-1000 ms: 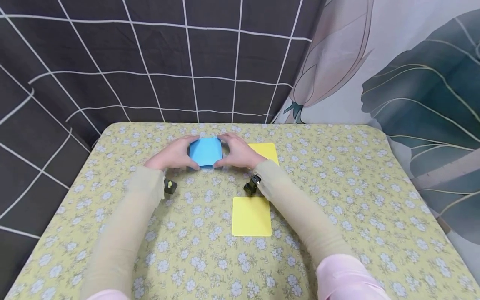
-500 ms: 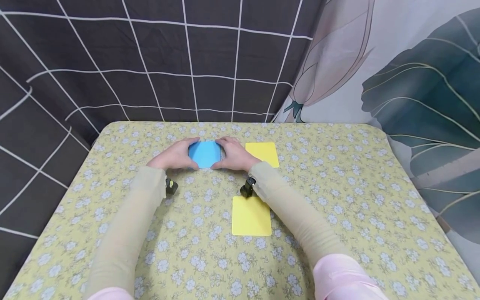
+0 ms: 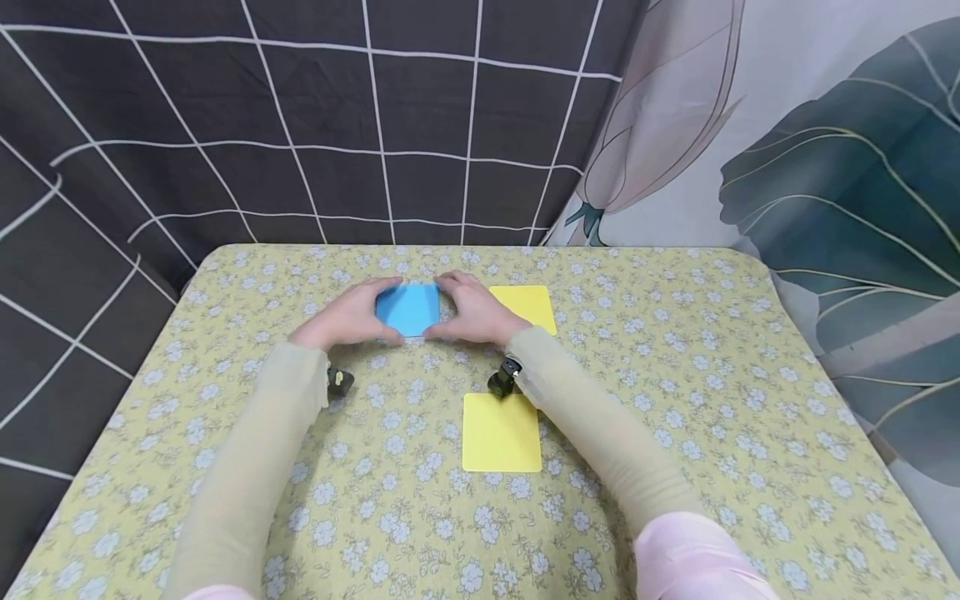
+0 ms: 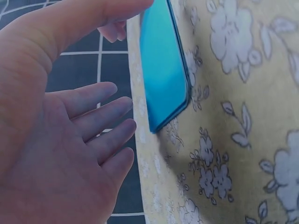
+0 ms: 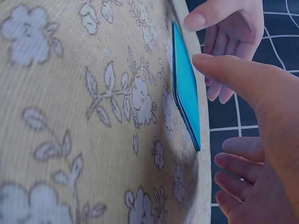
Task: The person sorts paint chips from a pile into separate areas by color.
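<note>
A thin stack of blue square cards (image 3: 408, 310) lies flat near the far edge of the table; several layered edges show in the right wrist view. My left hand (image 3: 348, 315) is at its left side, thumb close to the near left corner. My right hand (image 3: 476, 312) mirrors it on the right, thumb near the other near corner. In the left wrist view the fingers (image 4: 100, 126) are loosely extended, apart from the blue cards (image 4: 163, 65). In the right wrist view a small gap seems to lie between the other hand's thumb and the stack.
One yellow square card (image 3: 528, 307) lies right of the blue stack, partly behind my right hand. Another yellow card (image 3: 501, 433) lies nearer, below the right wrist camera (image 3: 504, 379). A floral cloth (image 3: 360, 517) covers the table; a dark gridded curtain (image 3: 315, 108) hangs behind.
The raised blue top card has come down onto the layer under it, and the stack now lies flat. Both hands have stayed beside it, shifting only slightly and easing off its edges.
</note>
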`<action>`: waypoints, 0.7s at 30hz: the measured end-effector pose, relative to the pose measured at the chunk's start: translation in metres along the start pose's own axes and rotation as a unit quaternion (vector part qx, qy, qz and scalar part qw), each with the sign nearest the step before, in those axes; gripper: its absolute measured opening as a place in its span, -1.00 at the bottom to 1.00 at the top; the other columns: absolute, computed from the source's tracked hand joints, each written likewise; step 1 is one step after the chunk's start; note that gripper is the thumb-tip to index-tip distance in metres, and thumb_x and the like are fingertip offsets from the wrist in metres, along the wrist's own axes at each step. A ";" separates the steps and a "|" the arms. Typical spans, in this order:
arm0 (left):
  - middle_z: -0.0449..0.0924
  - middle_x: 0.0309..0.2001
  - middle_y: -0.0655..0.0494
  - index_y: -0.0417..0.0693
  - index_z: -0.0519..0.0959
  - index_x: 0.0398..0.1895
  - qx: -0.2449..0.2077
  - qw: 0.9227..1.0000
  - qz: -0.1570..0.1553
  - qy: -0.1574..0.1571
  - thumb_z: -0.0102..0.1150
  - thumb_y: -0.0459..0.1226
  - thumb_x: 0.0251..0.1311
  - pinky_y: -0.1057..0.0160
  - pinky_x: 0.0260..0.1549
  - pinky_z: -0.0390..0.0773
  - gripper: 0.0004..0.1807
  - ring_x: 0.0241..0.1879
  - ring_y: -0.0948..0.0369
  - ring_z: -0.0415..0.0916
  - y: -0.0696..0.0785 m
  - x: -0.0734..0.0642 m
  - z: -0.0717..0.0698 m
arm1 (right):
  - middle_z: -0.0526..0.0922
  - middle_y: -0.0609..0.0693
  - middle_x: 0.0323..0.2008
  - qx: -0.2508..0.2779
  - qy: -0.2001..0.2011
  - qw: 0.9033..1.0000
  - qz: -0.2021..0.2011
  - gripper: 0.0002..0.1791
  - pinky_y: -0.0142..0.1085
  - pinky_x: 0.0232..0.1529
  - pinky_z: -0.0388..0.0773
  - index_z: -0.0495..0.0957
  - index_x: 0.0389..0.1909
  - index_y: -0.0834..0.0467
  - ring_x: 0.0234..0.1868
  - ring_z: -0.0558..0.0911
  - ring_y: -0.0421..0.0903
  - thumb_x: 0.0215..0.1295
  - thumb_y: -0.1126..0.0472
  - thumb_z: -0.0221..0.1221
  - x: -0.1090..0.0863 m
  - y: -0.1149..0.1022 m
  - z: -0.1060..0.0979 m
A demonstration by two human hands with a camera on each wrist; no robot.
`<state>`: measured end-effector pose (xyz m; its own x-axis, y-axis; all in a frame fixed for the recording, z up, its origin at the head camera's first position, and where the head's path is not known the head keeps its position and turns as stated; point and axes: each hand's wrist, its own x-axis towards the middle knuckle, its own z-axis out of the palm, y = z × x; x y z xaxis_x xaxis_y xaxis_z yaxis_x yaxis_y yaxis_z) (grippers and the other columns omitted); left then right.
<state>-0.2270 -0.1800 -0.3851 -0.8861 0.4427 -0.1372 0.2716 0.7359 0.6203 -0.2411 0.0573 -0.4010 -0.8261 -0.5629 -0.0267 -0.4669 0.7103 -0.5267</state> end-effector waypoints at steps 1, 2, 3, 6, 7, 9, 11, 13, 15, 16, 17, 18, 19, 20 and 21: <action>0.17 0.50 -0.25 -0.27 0.15 0.56 -0.001 1.000 0.003 0.003 0.56 -0.20 -0.05 -0.15 0.36 0.28 0.11 0.39 -0.17 0.23 0.001 -0.002 0.000 | 0.24 0.14 0.48 0.002 -0.002 1.000 0.001 0.09 -0.14 0.46 0.20 0.21 0.54 0.26 0.47 0.22 0.06 0.11 -0.21 0.43 -0.001 0.000 -0.001; 0.18 0.50 -0.25 -0.26 0.16 0.56 -0.001 1.000 0.006 0.007 0.57 -0.20 -0.04 -0.15 0.36 0.27 0.10 0.40 -0.17 0.22 0.003 -0.003 0.000 | 0.22 0.14 0.49 0.005 -0.003 1.000 0.002 0.09 -0.13 0.47 0.18 0.20 0.54 0.26 0.48 0.21 0.07 0.12 -0.20 0.42 -0.003 0.000 -0.002; 0.19 0.49 -0.25 -0.26 0.17 0.56 -0.001 1.000 0.007 0.009 0.58 -0.19 -0.04 -0.16 0.36 0.27 0.10 0.40 -0.18 0.22 0.004 -0.005 0.001 | 0.21 0.15 0.50 0.006 -0.005 1.000 0.003 0.09 -0.14 0.48 0.17 0.20 0.54 0.26 0.49 0.19 0.07 0.12 -0.21 0.42 -0.005 0.000 -0.003; 0.20 0.49 -0.25 -0.23 0.18 0.56 -0.003 1.000 0.012 0.018 0.58 -0.18 -0.03 -0.18 0.36 0.27 0.09 0.41 -0.19 0.21 0.008 -0.009 0.003 | 0.20 0.16 0.51 0.003 -0.005 1.000 0.003 0.08 -0.13 0.48 0.15 0.19 0.54 0.26 0.50 0.18 0.08 0.14 -0.21 0.41 -0.009 -0.001 -0.006; 0.20 0.49 -0.24 -0.22 0.18 0.56 -0.001 1.000 0.013 0.021 0.58 -0.16 -0.03 -0.19 0.36 0.27 0.10 0.41 -0.20 0.20 0.009 -0.010 0.004 | 0.20 0.16 0.51 0.003 -0.004 1.000 0.003 0.08 -0.13 0.48 0.15 0.19 0.54 0.27 0.50 0.19 0.09 0.14 -0.20 0.41 -0.010 -0.001 -0.008; 0.18 0.50 -0.23 -0.20 0.18 0.57 0.001 1.000 0.014 0.027 0.58 -0.14 -0.02 -0.21 0.36 0.26 0.10 0.42 -0.20 0.18 0.011 -0.012 0.007 | 0.22 0.18 0.50 -0.002 -0.001 1.000 -0.001 0.07 -0.11 0.48 0.16 0.19 0.54 0.28 0.49 0.21 0.10 0.16 -0.19 0.41 -0.012 -0.001 -0.010; 0.17 0.51 -0.21 -0.19 0.18 0.57 0.005 0.999 0.016 0.032 0.57 -0.12 -0.01 -0.22 0.35 0.26 0.09 0.43 -0.19 0.17 0.014 -0.013 0.009 | 0.23 0.18 0.50 -0.006 0.002 1.000 -0.004 0.06 -0.10 0.48 0.16 0.19 0.54 0.28 0.49 0.21 0.10 0.17 -0.19 0.40 -0.014 0.000 -0.011; 0.17 0.52 -0.20 -0.18 0.18 0.57 0.004 0.999 0.017 0.034 0.56 -0.10 0.02 -0.21 0.36 0.27 0.08 0.44 -0.18 0.18 0.015 -0.014 0.012 | 0.23 0.19 0.50 -0.011 0.004 1.000 -0.006 0.05 -0.09 0.49 0.15 0.19 0.54 0.27 0.50 0.20 0.11 0.19 -0.19 0.40 -0.016 0.001 -0.012; 0.17 0.52 -0.20 -0.19 0.18 0.57 0.004 0.999 0.023 0.037 0.54 -0.09 0.05 -0.20 0.36 0.27 0.06 0.43 -0.19 0.19 0.017 -0.015 0.014 | 0.22 0.19 0.50 -0.012 0.005 1.000 -0.008 0.04 -0.08 0.49 0.13 0.19 0.54 0.26 0.51 0.18 0.11 0.20 -0.19 0.39 -0.018 0.002 -0.013; 0.17 0.51 -0.20 -0.19 0.19 0.57 0.004 0.999 0.026 0.038 0.53 -0.09 0.07 -0.19 0.35 0.28 0.04 0.43 -0.19 0.20 0.018 -0.016 0.015 | 0.22 0.20 0.51 -0.012 0.006 1.000 -0.009 0.04 -0.07 0.50 0.12 0.19 0.54 0.26 0.51 0.17 0.12 0.20 -0.19 0.39 -0.020 0.002 -0.014; 0.18 0.51 -0.21 -0.19 0.19 0.56 0.003 0.999 0.030 0.039 0.52 -0.09 0.08 -0.18 0.35 0.29 0.03 0.42 -0.19 0.20 0.019 -0.017 0.016 | 0.21 0.21 0.51 -0.013 0.007 1.000 -0.011 0.04 -0.06 0.50 0.11 0.19 0.54 0.27 0.52 0.16 0.12 0.21 -0.19 0.39 -0.021 0.003 -0.015; 0.18 0.51 -0.21 -0.19 0.20 0.56 0.003 0.999 0.035 0.041 0.52 -0.09 0.10 -0.18 0.35 0.29 0.02 0.42 -0.19 0.21 0.020 -0.017 0.017 | 0.20 0.22 0.51 -0.014 0.008 1.000 -0.012 0.03 -0.06 0.51 0.10 0.19 0.54 0.27 0.52 0.15 0.12 0.22 -0.19 0.38 -0.023 0.003 -0.016; 0.19 0.51 -0.21 -0.18 0.21 0.56 0.004 0.998 0.039 0.042 0.51 -0.08 0.11 -0.18 0.34 0.31 0.00 0.41 -0.19 0.22 0.022 -0.018 0.018 | 0.19 0.22 0.52 -0.014 0.008 1.000 -0.012 0.03 -0.05 0.51 0.09 0.18 0.54 0.27 0.53 0.14 0.12 0.23 -0.19 0.38 -0.024 0.003 -0.017; 0.19 0.50 -0.21 -0.17 0.21 0.56 0.004 0.998 0.042 0.043 0.50 -0.08 0.12 -0.18 0.33 0.32 -0.01 0.40 -0.19 0.24 0.023 -0.019 0.019 | 0.18 0.22 0.52 -0.015 0.008 1.000 -0.012 0.03 -0.05 0.51 0.08 0.18 0.54 0.28 0.53 0.13 0.12 0.24 -0.19 0.37 -0.026 0.003 -0.018; 0.19 0.50 -0.20 -0.16 0.22 0.55 0.005 0.998 0.045 0.043 0.49 -0.08 0.13 -0.18 0.33 0.33 -0.02 0.40 -0.19 0.24 0.025 -0.020 0.020 | 0.17 0.23 0.53 -0.015 0.007 1.000 -0.013 0.02 -0.05 0.51 0.07 0.17 0.55 0.28 0.54 0.12 0.12 0.25 -0.19 0.36 -0.027 0.004 -0.020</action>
<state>-0.1950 -0.1601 -0.3821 -0.8867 0.4622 -0.0134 0.3553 0.6998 0.6197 -0.2262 0.0836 -0.3854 -0.8183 -0.5747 -0.0015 -0.4968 0.7087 -0.5009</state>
